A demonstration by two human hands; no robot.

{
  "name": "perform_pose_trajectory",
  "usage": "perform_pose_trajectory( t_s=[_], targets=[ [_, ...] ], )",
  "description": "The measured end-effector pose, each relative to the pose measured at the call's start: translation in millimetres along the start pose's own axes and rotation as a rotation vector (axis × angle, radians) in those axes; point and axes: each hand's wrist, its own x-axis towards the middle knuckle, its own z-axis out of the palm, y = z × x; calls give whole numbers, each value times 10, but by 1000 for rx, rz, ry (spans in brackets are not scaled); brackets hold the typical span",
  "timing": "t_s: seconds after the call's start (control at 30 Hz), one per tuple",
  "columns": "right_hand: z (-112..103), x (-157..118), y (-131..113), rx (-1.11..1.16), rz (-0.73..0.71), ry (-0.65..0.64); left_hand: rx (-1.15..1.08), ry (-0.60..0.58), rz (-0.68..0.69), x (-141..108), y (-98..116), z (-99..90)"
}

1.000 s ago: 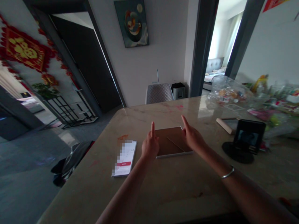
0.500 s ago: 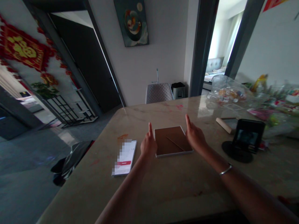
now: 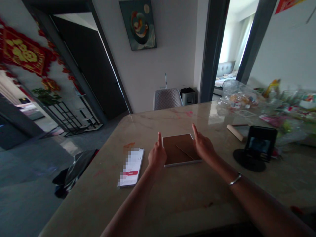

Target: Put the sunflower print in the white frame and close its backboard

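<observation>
Between the near and far edges of the glossy beige marbled bench (image 3: pixel 172 200) lies a flat brown rectangular panel (image 3: pixel 178 153) with a white rim. At its left side is the bare left hand (image 3: pixel 157 155), at its right side the bare right hand (image 3: pixel 204 148), index fingers (image 3: pixel 159 138) extended; whether either grip holds the panel, I cannot tell. Toward the bench's left edge lies a rectangular white-screened phone (image 3: pixel 134 166).

Hands (image 3: pixel 157 156) (image 3: pixel 204 148) apart, one finger extended each

Grey wall (image 3: pixel 170 62), dark door (image 3: pixel 91 65), quilted chair (image 3: pixel 168 98)
</observation>
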Motion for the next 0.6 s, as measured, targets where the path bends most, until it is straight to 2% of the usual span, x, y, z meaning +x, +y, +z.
perform_pose_trajectory(
  t_s=[0.17,0.4,0.6],
  targets=[
    [149,-32,62,10,-33,-146,139,-139,-3,10,-44,24],
    [201,-115,-34,52,-151,-178,155,-135,9,24,-111,91],
    [195,-139,-166,4,-144,-218,109,-127,18,16,-113,100]
  ],
)
